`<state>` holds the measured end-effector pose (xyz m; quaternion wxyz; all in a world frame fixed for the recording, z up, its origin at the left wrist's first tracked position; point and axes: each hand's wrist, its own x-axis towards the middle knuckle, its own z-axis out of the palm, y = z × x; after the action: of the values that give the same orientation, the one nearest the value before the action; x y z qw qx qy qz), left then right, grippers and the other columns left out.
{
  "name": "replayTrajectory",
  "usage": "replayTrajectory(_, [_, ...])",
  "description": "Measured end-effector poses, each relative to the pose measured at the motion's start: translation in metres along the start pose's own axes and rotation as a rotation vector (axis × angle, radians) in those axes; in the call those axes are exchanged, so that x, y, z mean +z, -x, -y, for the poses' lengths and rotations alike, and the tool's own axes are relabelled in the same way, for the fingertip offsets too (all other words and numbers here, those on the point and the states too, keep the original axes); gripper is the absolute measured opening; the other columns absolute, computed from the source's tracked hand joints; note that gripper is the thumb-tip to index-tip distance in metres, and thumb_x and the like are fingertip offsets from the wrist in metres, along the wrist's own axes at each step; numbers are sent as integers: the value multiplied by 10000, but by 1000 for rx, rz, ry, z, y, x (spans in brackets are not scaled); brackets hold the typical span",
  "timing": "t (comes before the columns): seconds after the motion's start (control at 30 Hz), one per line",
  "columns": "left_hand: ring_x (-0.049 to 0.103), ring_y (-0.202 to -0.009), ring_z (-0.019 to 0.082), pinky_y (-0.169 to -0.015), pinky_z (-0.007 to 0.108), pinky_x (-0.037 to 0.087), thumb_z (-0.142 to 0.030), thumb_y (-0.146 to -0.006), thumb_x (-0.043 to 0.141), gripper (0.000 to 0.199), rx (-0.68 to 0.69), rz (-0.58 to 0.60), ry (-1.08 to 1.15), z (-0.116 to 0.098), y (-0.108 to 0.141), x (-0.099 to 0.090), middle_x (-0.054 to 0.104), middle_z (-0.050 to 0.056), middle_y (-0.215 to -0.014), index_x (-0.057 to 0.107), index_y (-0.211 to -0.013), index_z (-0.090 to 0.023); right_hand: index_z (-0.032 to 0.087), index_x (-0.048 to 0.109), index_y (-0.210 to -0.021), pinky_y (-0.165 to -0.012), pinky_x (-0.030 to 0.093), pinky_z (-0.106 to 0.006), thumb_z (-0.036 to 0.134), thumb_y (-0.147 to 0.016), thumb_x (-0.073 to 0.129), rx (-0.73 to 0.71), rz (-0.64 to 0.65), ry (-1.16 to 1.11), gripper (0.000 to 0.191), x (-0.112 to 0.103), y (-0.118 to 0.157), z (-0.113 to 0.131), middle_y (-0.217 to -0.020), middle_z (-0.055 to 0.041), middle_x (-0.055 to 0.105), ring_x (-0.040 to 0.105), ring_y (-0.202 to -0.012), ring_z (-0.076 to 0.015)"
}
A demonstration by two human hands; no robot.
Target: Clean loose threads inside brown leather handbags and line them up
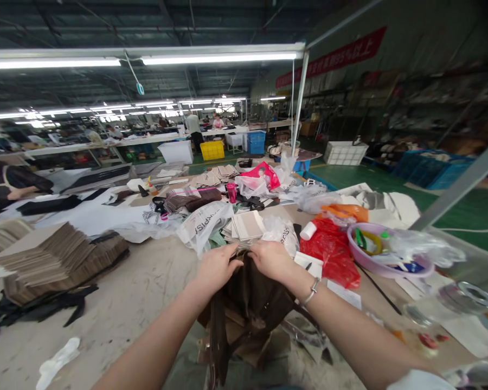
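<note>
A dark brown bag-like piece (pixel 260 300) with hanging straps lies at the near edge of the table, below my hands. My left hand (pixel 219 262) pinches its upper edge, thumb pointing inward. Close beside it, my right hand (pixel 270 260) grips the same edge, fingers bent over it. The fingertips of both hands nearly meet, and they partly hide the edge between them. Just beyond them is a small stack of beige cards (pixel 246 225), between a white printed plastic bag (pixel 205 225) and another clear plastic bag (pixel 278 230).
Stacked brown boards (pixel 52 257) stand on the left with black cloth scraps (pixel 36 311). To the right are a red plastic bag (pixel 329 252), a purple basin (pixel 360 254) and a glass jar (pixel 451 300). A metal post (pixel 463 176) rises at right. A co-worker (pixel 14 181) sits far left.
</note>
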<state>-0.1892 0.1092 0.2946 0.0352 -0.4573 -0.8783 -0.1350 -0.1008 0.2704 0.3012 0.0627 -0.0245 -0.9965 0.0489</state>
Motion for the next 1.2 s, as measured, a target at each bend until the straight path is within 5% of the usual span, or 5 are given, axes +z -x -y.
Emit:
replayTrajectory(0.67, [620,-778,163,-690,251,417,-277,-885,465,157,28,-101,-17,12,-6,20,668,19,-828,588,-841,-189,245,645,-1028,-662,393,-245,572,-804,569,-53,-105,-281,404,13,-2,-21,-864,-15,686,605,-780,-177])
replayTrajectory(0.83, [621,-751,164,-677,257,423,-289,-891,453,168,22,-87,-6,10,-7,20,667,14,-812,579,-827,-198,264,618,-1113,-758,392,-248,389,-836,604,-122,-104,-258,304,8,-13,-20,-1006,-24,672,593,-922,-185])
replayTrajectory(0.93, [637,-817,173,-714,260,440,-331,-872,491,157,-21,-105,68,10,-5,20,679,16,-890,559,-948,-211,255,650,-1056,-759,393,-245,326,-874,548,-161,-27,-194,221,6,-23,-16,-988,-28,673,594,-920,-181])
replayTrajectory(1.1, [635,-928,266,-734,319,465,-526,-719,637,718,-168,-3,57,12,10,16,673,84,-1025,363,-1292,-191,239,666,-1020,-743,398,-240,305,-897,500,-166,7,-124,217,4,-31,-11,-969,-32,676,596,-910,-177])
replayTrajectory(1.2, [641,-888,276,-720,323,458,-488,-750,615,560,-204,88,-25,15,18,14,686,97,-974,487,-1213,-199,231,674,-984,-746,403,-244,339,-913,465,-145,8,-100,246,4,-29,-10,-985,-39,675,596,-917,-183])
